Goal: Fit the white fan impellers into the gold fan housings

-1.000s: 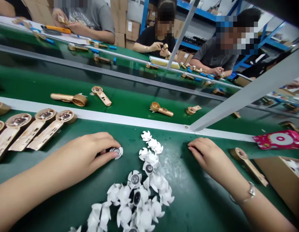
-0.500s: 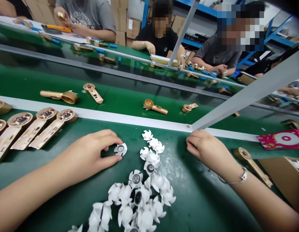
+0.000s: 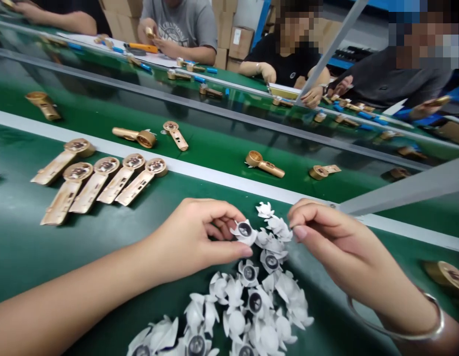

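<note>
Between the thumb and fingers of my left hand [image 3: 218, 237] is a small white fan blade [image 3: 245, 231], its dark round hub facing up. My right hand [image 3: 325, 237], with a bangle on its wrist, is closed in a pinch just right of the pile's far end. Whatever its fingertips hold, if anything, is too small to make out. Below and between both hands spreads a pile of white fan blades [image 3: 234, 324], some with their dark hubs showing, others with smooth rounded caps up.
Several gold fan housings [image 3: 89, 190] lie in a group on the green table at left. More gold housings [image 3: 270, 167] rest on the belt beyond the white rail [image 3: 199, 180]. A metal post [image 3: 407, 185] slants up at right. Co-workers sit across.
The view has shifted left. My left hand has brought its fan blade rightward, close to the pile. My right hand has come in toward the blades, its thumb and finger now pinched.
</note>
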`<state>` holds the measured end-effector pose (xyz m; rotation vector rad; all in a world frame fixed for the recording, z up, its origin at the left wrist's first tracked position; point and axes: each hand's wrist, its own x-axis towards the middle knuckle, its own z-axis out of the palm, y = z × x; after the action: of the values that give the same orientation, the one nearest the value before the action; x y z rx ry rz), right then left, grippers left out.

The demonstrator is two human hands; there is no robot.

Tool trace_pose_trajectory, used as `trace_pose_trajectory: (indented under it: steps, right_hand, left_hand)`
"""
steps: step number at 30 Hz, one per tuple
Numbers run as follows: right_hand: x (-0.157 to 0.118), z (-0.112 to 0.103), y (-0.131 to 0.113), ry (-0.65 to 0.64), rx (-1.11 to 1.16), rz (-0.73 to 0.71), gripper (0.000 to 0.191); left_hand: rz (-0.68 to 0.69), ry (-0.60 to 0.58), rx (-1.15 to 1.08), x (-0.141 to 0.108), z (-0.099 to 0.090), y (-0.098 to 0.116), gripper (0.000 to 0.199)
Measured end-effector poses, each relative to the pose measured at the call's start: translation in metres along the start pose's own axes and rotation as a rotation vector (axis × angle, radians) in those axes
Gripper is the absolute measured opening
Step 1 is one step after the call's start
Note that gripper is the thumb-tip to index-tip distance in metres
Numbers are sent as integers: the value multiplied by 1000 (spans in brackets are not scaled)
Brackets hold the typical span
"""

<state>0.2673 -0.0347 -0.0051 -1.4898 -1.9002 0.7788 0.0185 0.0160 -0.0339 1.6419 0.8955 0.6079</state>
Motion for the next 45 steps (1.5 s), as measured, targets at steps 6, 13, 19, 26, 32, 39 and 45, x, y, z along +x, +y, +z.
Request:
trace_pose_trajectory:
  steps: [6,13,19,26,32,39,45]
  right_hand:
    - [20,31,-33,-151,-45,-177,11]
    - [28,36,-31,-81,-153,-254,13]
    - [12,30,-34,-68,-377,-530,25]
    - [143,55,-51,90,-344,-211,23]
    - [312,165,-92,-110,-420,-18,61]
    - [312,175,-93,-379,-375,231,28]
    - [180,77,-75,-371,-119,235,29]
  left_hand:
    - [54,45,-39,-6,-4,9,31]
    - [84,79,-97,-6,-7,11,27]
    - [31,144,-176,-2,-9,4,31]
    - [98,220,-565,3,-34,9,32]
    - [99,129,-830,-4,-48,18,46]
    - [62,182,-919,0,-51,13,52]
    - [181,269,-956,2,-50,18,42]
